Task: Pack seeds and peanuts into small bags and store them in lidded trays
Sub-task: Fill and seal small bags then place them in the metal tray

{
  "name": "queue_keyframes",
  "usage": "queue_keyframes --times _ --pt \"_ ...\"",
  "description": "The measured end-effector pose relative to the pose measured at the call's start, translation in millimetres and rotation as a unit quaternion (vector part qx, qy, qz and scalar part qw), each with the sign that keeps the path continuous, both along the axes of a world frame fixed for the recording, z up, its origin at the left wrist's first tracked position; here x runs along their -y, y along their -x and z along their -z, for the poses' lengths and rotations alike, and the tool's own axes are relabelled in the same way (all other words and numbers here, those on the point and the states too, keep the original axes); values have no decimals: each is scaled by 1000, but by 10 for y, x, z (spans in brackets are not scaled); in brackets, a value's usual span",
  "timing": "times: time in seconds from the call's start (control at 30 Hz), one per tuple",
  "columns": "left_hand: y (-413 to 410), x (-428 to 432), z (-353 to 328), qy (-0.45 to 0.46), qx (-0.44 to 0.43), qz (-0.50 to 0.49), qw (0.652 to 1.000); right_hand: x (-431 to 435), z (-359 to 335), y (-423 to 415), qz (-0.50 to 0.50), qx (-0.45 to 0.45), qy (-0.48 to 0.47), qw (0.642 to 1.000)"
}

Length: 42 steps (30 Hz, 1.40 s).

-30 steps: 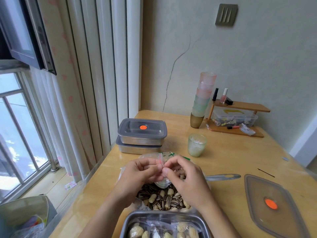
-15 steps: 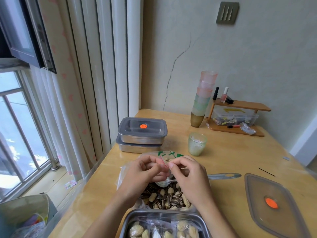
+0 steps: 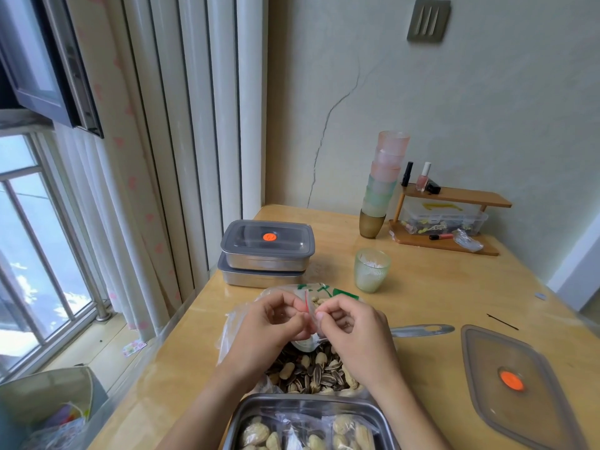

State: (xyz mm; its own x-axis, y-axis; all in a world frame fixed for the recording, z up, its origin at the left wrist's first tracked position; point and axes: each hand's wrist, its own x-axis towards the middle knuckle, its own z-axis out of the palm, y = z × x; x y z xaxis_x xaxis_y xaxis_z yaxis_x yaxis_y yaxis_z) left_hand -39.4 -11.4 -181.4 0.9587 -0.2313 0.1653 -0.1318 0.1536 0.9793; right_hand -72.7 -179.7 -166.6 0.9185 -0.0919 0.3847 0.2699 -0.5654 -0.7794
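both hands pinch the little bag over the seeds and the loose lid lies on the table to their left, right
No: in the head view the loose lid lies to their right. The left hand and right hand do pinch the bag over the seeds.

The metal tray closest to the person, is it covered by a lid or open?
Open. The tray shows bagged peanuts inside with nothing over them, and a lid lies apart on the table.
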Motion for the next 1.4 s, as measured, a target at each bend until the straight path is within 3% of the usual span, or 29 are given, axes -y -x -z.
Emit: queue_keyframes --times 0.3,0.57,0.8,0.93,1.0,1.2,1.4 --pt "18 -9 -11 -26 -3 13 1000 16 -30 21 -29 -9 22 999" --pt "29 5 -16 -100 45 -29 994 13 20 -1 68 68 58 994" --pt "41 -31 -57 -180 121 -36 975 -23 -4 34 -67 43 79 994" --pt "40 -30 -31 -201 131 -20 971 26 19 3 30 77 102 991" --pt "44 -24 -27 -223 145 -38 963 43 39 -12 77 68 95 990" --pt "23 -50 -49 -245 232 -80 938 18 71 -36 57 41 54 996" --pt "-7 -91 6 -333 322 13 886 7 40 -6 -7 -49 -46 998"
